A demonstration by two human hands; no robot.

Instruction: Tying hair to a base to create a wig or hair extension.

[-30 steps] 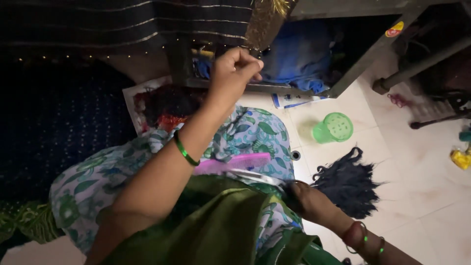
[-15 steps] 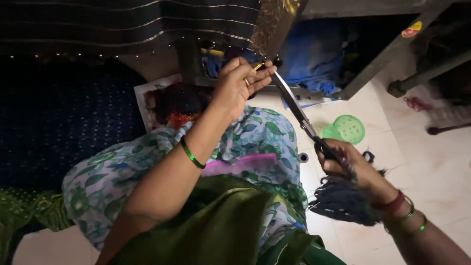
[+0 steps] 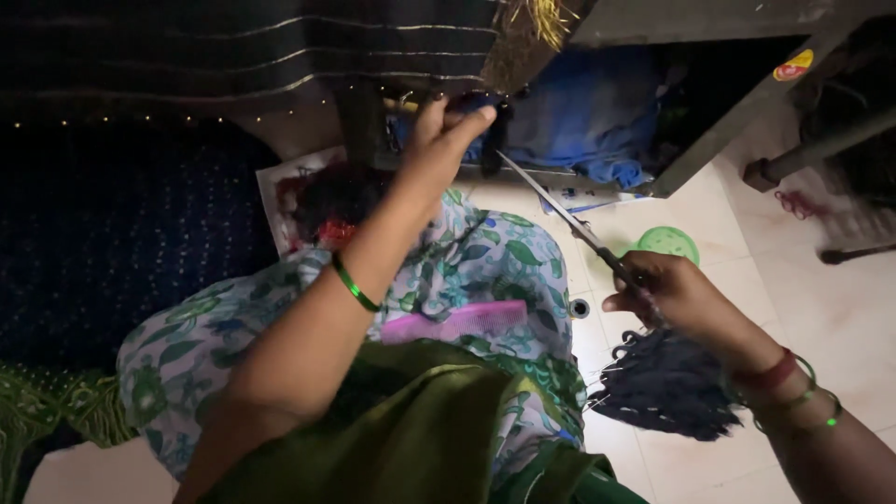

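Note:
My left hand (image 3: 439, 140) is raised and pinches dark fringe threads (image 3: 493, 131) at the edge of a black striped cloth (image 3: 233, 47). A green bangle sits on that forearm. My right hand (image 3: 677, 294) grips the handles of long scissors (image 3: 560, 210). Their blades point up and left, with the tips just short of my left fingers. A bundle of dark blue threads (image 3: 667, 383) sits right under my right hand. Whether the hand also holds it is unclear. A pink comb (image 3: 457, 322) rests on my lap.
A round green perforated lid (image 3: 667, 245) lies on the pale tiled floor. Blue cloth (image 3: 579, 121) is stuffed under a dark frame ahead. A dotted navy fabric (image 3: 121, 233) spreads at the left. Metal legs (image 3: 812, 154) stand at the far right.
My right hand came up from beside the thread bundle with the scissors and carried them toward my left hand. My left hand stayed raised at the cloth's edge.

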